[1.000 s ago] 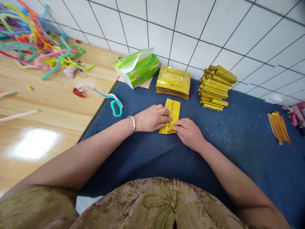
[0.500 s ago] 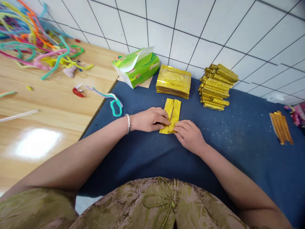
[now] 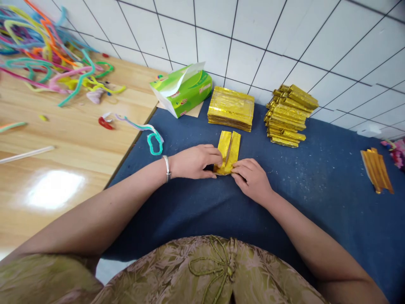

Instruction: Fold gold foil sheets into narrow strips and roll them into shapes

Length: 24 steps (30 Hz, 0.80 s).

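Note:
A sheet of gold foil paper (image 3: 233,147) lies on the dark blue cloth in front of me, its two long sides folded in so that a narrow gap runs down the middle. My left hand (image 3: 199,161), with a silver bangle at the wrist, is closed on its lower left corner, thumb low and fingers on top. At the lower right corner, my right hand (image 3: 251,178) pinches the near edge between thumb and fingers. Behind the sheet stands a stack of flat gold paper (image 3: 230,107). To its right is a pile of folded gold strips (image 3: 286,116).
A green tissue pack (image 3: 186,90) stands by the tiled wall. Tangled coloured pipe cleaners (image 3: 47,55) cover the far left of the wooden table (image 3: 95,147). A turquoise pipe-cleaner loop (image 3: 155,144) lies on the cloth. More folded gold strips (image 3: 377,169) lie far right.
My left hand has slid slightly left, from over the middle of the gold sheet to its lower left corner. The sheet's near edge now sits a little raised. My right hand has barely moved.

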Available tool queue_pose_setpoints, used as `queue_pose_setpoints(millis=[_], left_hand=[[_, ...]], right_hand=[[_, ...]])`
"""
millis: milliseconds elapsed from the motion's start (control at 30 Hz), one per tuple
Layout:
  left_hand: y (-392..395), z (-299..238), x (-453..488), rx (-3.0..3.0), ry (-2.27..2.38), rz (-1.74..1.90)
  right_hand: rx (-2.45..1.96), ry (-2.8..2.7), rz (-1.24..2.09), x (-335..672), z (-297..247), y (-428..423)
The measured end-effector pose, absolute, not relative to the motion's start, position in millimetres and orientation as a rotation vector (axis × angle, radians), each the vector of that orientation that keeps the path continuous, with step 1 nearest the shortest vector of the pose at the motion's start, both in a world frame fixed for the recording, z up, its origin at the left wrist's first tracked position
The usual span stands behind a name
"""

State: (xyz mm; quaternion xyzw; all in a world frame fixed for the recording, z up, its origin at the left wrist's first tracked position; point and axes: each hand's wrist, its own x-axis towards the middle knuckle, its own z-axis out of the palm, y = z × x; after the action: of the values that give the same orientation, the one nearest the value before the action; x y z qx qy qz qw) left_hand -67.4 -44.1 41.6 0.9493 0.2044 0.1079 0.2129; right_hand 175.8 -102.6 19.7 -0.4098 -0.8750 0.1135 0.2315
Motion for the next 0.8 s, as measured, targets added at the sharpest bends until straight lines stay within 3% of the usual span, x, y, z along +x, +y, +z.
queue_pose_setpoints(millis=[800], left_hand=[[-76,20,-67,2.595,0.881,0.617]], right_hand=[[-1.167,-2.459,0.189,174,22,-108]])
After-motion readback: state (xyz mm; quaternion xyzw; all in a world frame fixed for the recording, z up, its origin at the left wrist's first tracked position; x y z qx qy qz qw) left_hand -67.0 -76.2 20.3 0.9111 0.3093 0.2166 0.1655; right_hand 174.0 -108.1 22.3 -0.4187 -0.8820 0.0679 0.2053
